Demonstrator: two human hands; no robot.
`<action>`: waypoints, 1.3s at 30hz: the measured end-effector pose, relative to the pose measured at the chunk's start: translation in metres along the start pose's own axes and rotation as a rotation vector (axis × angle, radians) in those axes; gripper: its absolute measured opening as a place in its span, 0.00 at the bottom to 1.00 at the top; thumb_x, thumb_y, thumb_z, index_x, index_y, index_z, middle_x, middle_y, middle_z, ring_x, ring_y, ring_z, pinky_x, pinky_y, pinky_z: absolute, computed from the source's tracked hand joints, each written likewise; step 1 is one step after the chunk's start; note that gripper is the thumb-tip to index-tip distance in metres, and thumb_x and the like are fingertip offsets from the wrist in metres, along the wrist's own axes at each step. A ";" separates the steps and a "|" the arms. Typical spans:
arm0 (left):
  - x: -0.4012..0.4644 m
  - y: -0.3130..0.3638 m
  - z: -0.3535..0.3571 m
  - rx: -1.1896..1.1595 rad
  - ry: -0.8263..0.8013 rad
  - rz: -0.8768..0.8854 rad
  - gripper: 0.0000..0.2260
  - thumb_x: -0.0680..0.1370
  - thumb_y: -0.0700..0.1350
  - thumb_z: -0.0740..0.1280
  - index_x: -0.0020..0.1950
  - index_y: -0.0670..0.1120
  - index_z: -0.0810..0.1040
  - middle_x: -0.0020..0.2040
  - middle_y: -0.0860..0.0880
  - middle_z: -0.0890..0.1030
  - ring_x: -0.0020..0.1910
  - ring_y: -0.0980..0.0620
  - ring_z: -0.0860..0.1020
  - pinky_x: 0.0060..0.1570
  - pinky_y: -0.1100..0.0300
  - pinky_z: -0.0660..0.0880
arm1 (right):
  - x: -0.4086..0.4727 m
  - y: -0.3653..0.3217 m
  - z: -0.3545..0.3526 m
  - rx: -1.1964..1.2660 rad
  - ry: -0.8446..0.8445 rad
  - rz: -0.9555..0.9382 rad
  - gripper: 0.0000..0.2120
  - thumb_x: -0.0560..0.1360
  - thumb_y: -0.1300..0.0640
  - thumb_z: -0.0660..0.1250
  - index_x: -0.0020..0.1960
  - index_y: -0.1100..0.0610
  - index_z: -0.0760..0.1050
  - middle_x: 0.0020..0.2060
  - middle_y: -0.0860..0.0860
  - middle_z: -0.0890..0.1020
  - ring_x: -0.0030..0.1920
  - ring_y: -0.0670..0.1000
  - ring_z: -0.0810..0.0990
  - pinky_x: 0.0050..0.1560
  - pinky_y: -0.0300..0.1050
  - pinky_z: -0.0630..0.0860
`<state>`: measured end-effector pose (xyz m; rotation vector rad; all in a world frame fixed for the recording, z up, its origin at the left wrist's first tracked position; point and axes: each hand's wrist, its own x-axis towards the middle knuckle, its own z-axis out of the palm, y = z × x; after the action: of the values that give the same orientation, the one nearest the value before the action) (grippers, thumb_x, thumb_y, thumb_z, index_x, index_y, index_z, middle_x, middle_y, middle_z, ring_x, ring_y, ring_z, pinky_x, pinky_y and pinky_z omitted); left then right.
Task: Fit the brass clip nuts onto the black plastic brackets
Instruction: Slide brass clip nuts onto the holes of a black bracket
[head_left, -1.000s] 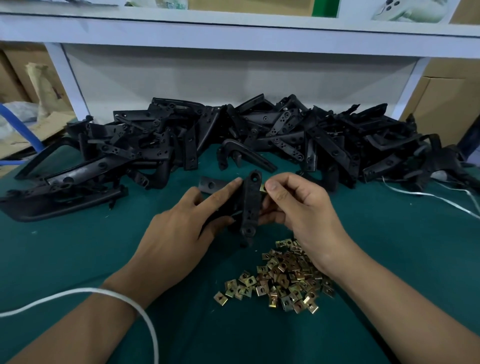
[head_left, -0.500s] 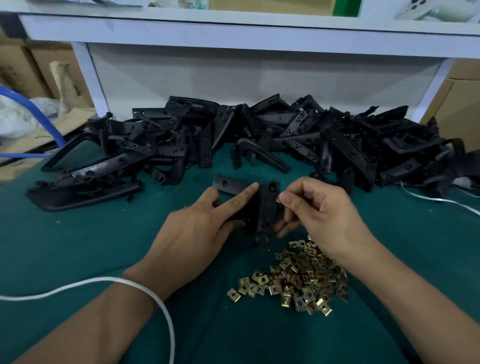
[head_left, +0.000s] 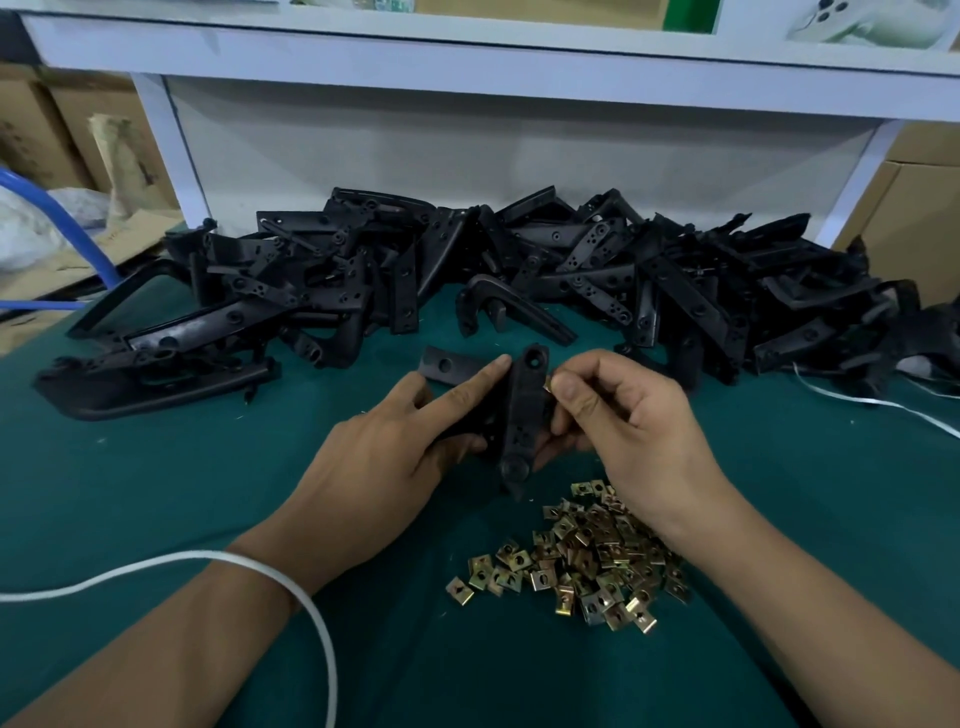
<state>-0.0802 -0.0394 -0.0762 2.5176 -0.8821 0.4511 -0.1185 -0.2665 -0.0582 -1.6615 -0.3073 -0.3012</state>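
Note:
My left hand (head_left: 395, 457) grips a black plastic bracket (head_left: 522, 415) held upright above the green table, index finger stretched along its upper left side. My right hand (head_left: 628, 431) pinches a small brass clip nut (head_left: 548, 385) between thumb and forefinger, pressed against the bracket's right edge near the top hole. Most of the nut is hidden by my fingertips. A heap of loose brass clip nuts (head_left: 582, 561) lies on the table just below my right wrist.
A long pile of black brackets (head_left: 467, 270) runs across the back of the green table (head_left: 156, 493). A white strap (head_left: 291, 587) loops over my left forearm. White shelf frame (head_left: 467, 78) stands behind; cardboard boxes (head_left: 914, 208) sit at both sides.
The view has shifted so the scene sits further right. My hands keep the same hold, with the right fingers working the nut against the bracket's edge.

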 end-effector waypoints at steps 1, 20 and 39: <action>0.000 0.000 0.000 -0.008 0.006 -0.002 0.28 0.81 0.63 0.52 0.79 0.73 0.45 0.45 0.56 0.64 0.35 0.54 0.70 0.32 0.53 0.74 | -0.001 0.001 0.002 0.031 0.018 0.005 0.08 0.81 0.59 0.66 0.49 0.63 0.80 0.34 0.50 0.81 0.36 0.50 0.84 0.41 0.43 0.84; 0.000 -0.002 -0.003 0.051 0.093 -0.041 0.28 0.82 0.59 0.58 0.80 0.71 0.51 0.46 0.54 0.65 0.35 0.53 0.67 0.28 0.52 0.74 | 0.003 0.007 -0.001 0.250 0.054 0.019 0.10 0.76 0.59 0.72 0.55 0.62 0.81 0.46 0.57 0.84 0.46 0.53 0.85 0.47 0.49 0.85; 0.000 -0.006 0.002 -0.091 0.080 0.025 0.27 0.79 0.63 0.56 0.78 0.74 0.54 0.47 0.61 0.67 0.44 0.60 0.72 0.35 0.69 0.65 | 0.002 0.006 -0.002 0.310 0.023 0.007 0.08 0.76 0.62 0.72 0.54 0.65 0.81 0.45 0.60 0.82 0.43 0.53 0.84 0.46 0.48 0.84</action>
<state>-0.0759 -0.0363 -0.0800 2.3914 -0.8844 0.5040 -0.1148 -0.2692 -0.0625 -1.3530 -0.3141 -0.2535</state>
